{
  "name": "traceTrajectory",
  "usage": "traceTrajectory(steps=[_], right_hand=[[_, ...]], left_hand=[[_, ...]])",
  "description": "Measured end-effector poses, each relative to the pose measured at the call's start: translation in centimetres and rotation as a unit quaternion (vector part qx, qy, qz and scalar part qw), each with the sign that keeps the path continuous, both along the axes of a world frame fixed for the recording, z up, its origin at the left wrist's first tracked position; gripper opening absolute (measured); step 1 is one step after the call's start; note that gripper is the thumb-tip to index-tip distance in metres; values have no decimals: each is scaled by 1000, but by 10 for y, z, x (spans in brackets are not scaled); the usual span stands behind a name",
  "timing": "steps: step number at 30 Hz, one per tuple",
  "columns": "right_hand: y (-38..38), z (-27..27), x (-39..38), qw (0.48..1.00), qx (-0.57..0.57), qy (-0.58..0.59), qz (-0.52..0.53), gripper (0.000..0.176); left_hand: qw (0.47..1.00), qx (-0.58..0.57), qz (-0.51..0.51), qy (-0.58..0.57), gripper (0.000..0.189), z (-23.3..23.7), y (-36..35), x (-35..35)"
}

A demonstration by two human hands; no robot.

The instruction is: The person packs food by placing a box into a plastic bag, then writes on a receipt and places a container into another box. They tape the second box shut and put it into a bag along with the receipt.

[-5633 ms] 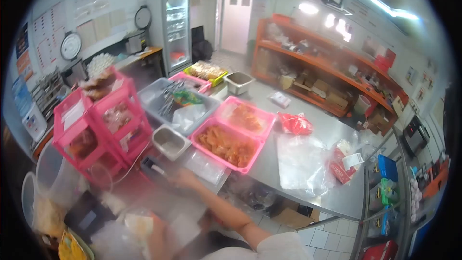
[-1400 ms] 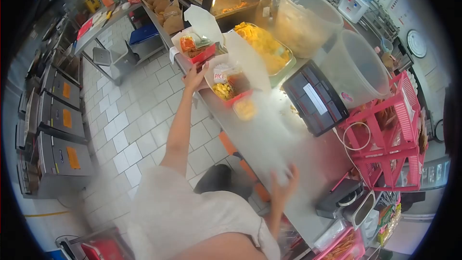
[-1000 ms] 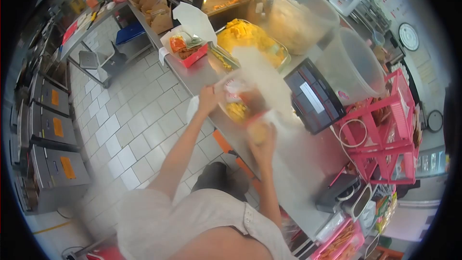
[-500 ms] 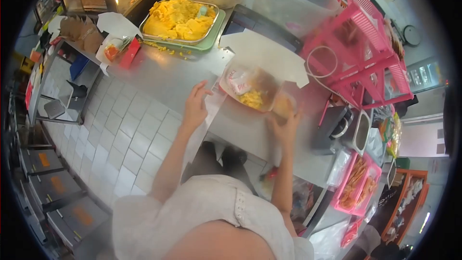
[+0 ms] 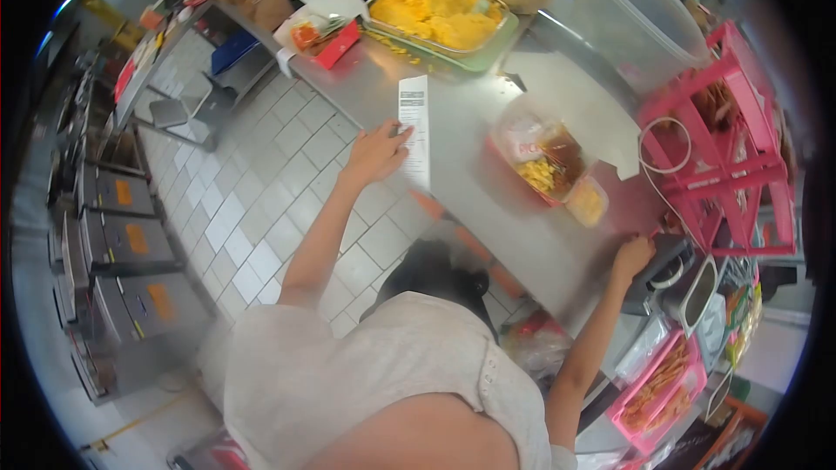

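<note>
A long white printed receipt (image 5: 415, 109) lies on the metal counter near its edge. My left hand (image 5: 378, 154) rests on it with fingers stretched out and apart. To the right stands an open takeaway box (image 5: 531, 183) with yellow food, brown sauce and a wrapped white packet inside. A small clear tub (image 5: 587, 203) of pale yellow contents sits against the box's near right corner. My right hand (image 5: 635, 256) is closed beside a dark device (image 5: 666, 265); what its fingers hold, if anything, is hidden.
A tray of yellow food (image 5: 440, 13) stands on a green board at the back. Behind the box are a clear plastic bucket (image 5: 640, 22) and a pink rack (image 5: 723, 135). A pink basket (image 5: 657, 392) is at right, another open box (image 5: 322, 35) at far left.
My right hand has left the small tub and moved right to the dark device. My left hand now lies on the receipt, which was hard to see before. The view has shifted left.
</note>
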State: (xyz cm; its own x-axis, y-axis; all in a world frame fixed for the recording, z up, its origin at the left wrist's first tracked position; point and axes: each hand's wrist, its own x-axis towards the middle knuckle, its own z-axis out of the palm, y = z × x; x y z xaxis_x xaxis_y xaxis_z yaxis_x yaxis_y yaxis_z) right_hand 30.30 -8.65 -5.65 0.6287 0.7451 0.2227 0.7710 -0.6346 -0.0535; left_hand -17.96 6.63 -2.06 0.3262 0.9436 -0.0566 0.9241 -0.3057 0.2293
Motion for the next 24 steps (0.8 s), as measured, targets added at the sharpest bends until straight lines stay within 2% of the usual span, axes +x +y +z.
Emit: traceTrajectory(steps=[2,3,5,6,8,12,14,17,20,22,23,24], right_hand=[[1,5,-10,999,28,-8,-26,26],[1,9,-21,999,29,-7,-19,26],[-1,24,-43,991,40,63,-111,31],[-8,10,-38,995,47,35,-80,34],[-15,12,-46,995,45,52,-78,34],[-35,11,-49,993,-2,86,-78,34],[-39,21,-55,992,-28,101,-67,33],[-38,34,-61,990,-27,123,-60,33],[-20,24,-61,990,-48,61,-116,36],[-11,11,-44,984,-79,39,-152,36],[-15,9,-35,985,-82,32,-148,36],[-25,9,-26,992,-63,90,-60,33]], left_hand=[[998,-21,-49,-28,60,-2,4,-2],[999,-20,-42,-27,60,-6,4,-3],[994,58,-84,-44,84,-14,4,2],[994,59,-83,-47,84,-16,4,7],[997,73,-8,-36,96,-16,1,21],[994,96,31,-52,99,-18,-5,40],[984,174,28,-31,102,-21,-6,45],[991,129,17,-9,108,-16,-10,46],[995,105,-1,3,115,-17,-22,48],[994,105,-1,-30,117,-25,-25,48],[992,112,-1,-57,120,-28,-25,48],[992,110,4,-63,120,-29,-25,48]])
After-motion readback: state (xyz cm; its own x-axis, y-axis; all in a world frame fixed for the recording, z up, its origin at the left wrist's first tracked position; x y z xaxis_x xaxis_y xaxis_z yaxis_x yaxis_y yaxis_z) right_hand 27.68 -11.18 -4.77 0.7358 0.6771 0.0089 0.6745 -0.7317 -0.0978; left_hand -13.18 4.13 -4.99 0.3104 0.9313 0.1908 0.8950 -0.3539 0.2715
